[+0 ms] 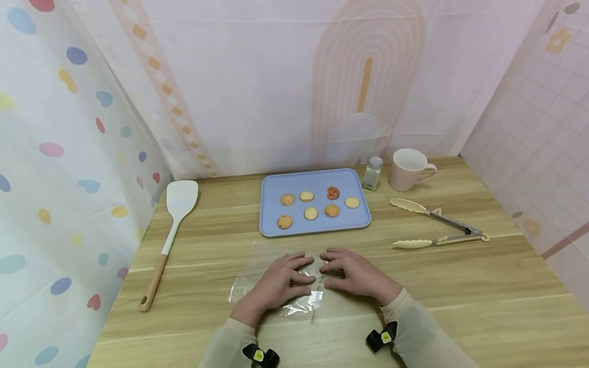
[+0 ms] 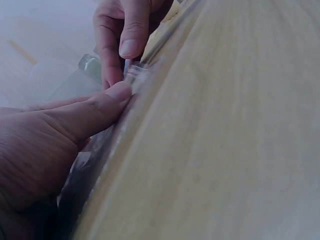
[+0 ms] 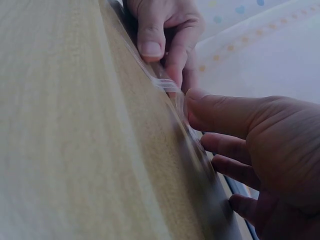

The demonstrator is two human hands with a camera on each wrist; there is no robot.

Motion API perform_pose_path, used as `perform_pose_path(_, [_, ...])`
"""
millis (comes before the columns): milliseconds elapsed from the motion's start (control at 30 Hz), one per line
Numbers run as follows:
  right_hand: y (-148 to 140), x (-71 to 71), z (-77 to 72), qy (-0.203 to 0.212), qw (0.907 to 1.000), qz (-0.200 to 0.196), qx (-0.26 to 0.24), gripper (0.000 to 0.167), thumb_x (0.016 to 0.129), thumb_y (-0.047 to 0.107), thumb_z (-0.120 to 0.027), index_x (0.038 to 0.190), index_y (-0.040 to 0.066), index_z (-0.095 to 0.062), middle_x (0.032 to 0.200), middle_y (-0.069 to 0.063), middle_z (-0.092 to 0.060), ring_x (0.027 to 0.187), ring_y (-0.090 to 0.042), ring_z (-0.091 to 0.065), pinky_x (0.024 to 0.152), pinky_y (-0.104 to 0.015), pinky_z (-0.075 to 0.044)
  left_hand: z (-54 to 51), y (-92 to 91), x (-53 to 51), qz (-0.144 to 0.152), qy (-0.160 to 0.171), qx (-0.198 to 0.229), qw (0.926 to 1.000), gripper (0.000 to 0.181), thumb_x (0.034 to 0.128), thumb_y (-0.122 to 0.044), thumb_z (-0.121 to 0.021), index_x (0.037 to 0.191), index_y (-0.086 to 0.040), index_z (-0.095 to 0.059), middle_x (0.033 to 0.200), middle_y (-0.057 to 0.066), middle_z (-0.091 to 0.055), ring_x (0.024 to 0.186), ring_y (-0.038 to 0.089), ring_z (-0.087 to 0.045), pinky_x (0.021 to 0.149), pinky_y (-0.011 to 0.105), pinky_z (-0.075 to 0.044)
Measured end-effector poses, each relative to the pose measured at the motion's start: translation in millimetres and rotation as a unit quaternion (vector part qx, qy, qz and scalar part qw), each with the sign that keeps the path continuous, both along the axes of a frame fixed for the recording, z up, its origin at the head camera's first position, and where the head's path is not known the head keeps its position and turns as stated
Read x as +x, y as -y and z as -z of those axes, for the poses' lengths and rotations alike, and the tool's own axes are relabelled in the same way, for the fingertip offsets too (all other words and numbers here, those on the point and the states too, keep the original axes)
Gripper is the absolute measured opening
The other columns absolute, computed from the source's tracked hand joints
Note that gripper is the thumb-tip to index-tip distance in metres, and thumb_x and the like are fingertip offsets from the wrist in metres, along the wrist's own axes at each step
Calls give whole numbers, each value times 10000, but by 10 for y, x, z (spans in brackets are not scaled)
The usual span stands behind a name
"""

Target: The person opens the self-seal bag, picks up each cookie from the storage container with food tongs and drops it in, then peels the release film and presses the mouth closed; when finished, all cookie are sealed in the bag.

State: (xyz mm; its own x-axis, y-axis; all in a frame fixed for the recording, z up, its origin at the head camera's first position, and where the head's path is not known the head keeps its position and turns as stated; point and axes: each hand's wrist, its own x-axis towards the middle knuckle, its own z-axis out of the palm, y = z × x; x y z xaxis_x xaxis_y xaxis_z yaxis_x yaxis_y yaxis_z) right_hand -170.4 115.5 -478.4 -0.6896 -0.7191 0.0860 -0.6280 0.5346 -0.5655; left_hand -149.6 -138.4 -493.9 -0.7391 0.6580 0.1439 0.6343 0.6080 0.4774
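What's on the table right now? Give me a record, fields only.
surface: wood-grain table
left_hand: left hand, on the bag
right_hand: right hand, fingertips at the bag's right edge
between_hands: clear plastic bag, lying flat, partly covered
tray: blue tray, beyond the hands
tray_contents: seven cookies, spaced apart
left_side: white spatula, wooden handle
right_side: tongs, spread open
back_right: lidded shaker, pink mug
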Motion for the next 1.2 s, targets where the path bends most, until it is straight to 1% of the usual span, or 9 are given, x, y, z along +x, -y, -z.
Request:
perform_pose_path(233, [3,0,-19,3,10000,-55,-31,337,891,321,-690,1177,143,-697,1381,-73,-528,1354,-277,-380,1082,-473,-321,33,-2,-9,-133,-278,420,9986,162,842,-284,-741,981,-211,-781,1343,14,-571,1320,262,-431,1091,480,-295])
perform_pose_path(400, [13,13,-33,26,10000,-57,-47,327,896,325,-684,1175,155,-699,1382,-73,-527,1355,-275,-377,1081,-475,-321,60,-6,-13,-282,-444,728,9960,59,826,-230,-763,870,-195,-781,1231,-3,-641,1267,239,-488,1068,419,-344])
perform_pose_path(533, [44,31,-41,-159,9989,25,-442,284,896,305,-690,1136,154,-714,1335,-70,-563,1292,-247,-447,1048,-456,-367,67,-21,-19,-467,-632,1101,9908,33,830,-193,-764,850,-167,-774,1134,-3,-670,1174,194,-543,1015,367,-403])
perform_pose_path(667, [108,63,-77,-371,9928,527,-1006,235,867,275,-729,1066,151,-737,1130,-16,-617,1049,-174,-550,887,-367,-465,62,-51,-23,-745,-1151,1592,9777,36,795,-129,-793,824,-134,-772,1022,0,-655,1023,158,-559,889,321,-466])
perform_pose_path(733, [139,85,-101,-298,9892,821,-1173,217,858,260,-740,1044,149,-740,1005,8,-606,900,-146,-550,767,-314,-475,65,-66,-26,-853,-1456,1782,9694,62,772,-96,-805,812,-122,-766,972,-12,-635,958,149,-549,826,301,-475])
perform_pose_path(833, [171,100,-112,-92,9867,1025,-1261,206,862,246,-736,1039,142,-739,880,16,-585,762,-125,-526,659,-259,-448,63,-83,-32,-920,-1753,2023,9591,64,777,-76,-795,809,-109,-751,919,-26,-619,899,152,-544,765,279,-472])
perform_pose_path(933, [195,106,-93,73,9857,1081,-1291,196,862,237,-736,1033,141,-740,835,33,-578,727,-108,-524,631,-239,-447,60,-95,-32,-1033,-1815,2198,9529,16,837,-104,-747,830,-98,-733,906,-35,-627,891,154,-551,753,265,-470])
perform_pose_path(1033, [208,109,-60,122,9844,1083,-1382,200,857,232,-741,1036,143,-740,844,5,-567,726,-139,-531,626,-244,-448,55,-106,-28,-1174,-1797,2382,9472,45,890,-120,-693,856,-91,-700,922,-28,-646,928,167,-569,801,271,-470])
perform_pose_path(1200, [221,100,-5,350,9765,1309,-1678,267,851,238,-748,1100,146,-721,1008,-48,-519,789,-179,-533,661,-250,-468,19,-127,-23,-1213,-1839,2846,9330,61,894,-6,-644,892,-67,-633,1005,35,-672,997,213,-602,891,282,-462])
